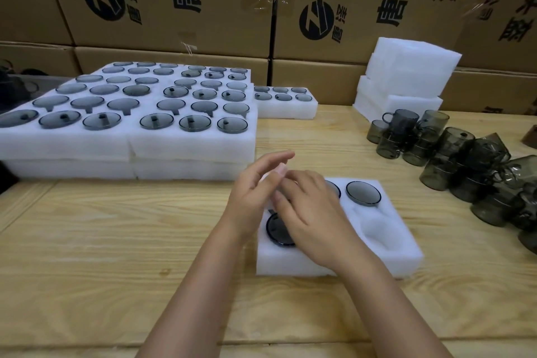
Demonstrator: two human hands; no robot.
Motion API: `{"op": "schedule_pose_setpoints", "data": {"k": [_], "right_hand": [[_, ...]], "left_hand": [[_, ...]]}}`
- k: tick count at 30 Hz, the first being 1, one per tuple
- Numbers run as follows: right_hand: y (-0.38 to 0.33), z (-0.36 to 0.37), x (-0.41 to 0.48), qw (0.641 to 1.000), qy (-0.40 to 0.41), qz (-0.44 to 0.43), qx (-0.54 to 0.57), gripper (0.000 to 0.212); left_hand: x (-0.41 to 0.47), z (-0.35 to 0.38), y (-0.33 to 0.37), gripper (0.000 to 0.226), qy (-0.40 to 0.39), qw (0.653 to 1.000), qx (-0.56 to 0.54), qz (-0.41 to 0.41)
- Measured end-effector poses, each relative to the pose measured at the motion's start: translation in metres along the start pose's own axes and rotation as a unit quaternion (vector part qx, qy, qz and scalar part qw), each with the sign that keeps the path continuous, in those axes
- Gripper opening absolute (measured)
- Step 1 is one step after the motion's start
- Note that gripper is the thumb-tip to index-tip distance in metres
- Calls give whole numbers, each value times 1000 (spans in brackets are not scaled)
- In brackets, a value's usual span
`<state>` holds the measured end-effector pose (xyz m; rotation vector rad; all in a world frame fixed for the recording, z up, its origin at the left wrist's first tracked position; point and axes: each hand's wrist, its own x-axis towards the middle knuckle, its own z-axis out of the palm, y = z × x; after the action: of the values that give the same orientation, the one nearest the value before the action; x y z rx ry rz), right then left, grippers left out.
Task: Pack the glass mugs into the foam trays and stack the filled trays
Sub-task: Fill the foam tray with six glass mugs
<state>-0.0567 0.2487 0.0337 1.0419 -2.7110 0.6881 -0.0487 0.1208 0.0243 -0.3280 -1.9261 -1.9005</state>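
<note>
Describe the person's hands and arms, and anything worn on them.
The left hand and right hand are bare: no gloves or rings visible. The left forearm and right forearm are bare too, with no sleeve, watch or bracelet in view down to the bottom edge of the picture.

wooden table [101, 241] | foam trays [189, 145] (some filled) | loose glass mugs [453, 154] | blank foam pile [412, 67]
</note>
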Motion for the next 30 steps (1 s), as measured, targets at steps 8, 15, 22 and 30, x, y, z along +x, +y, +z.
{"op": "schedule_pose_setpoints", "data": {"k": [8,15,22,30], "right_hand": [[6,16,19,971,-140,-61,-183,58],[23,28,48,991,-122,11,-61,55],[36,28,81,994,-96,35,-49,51],[71,-8,47,922,387,11,-33,26]], "left_hand": [[11,5,-14,48,-154,929,336,-13],[10,3,-29,20,167,985,38,4],[7,2,-49,37,146,989,-9,34],[12,5,-64,36,173,974,144,-5]]}}
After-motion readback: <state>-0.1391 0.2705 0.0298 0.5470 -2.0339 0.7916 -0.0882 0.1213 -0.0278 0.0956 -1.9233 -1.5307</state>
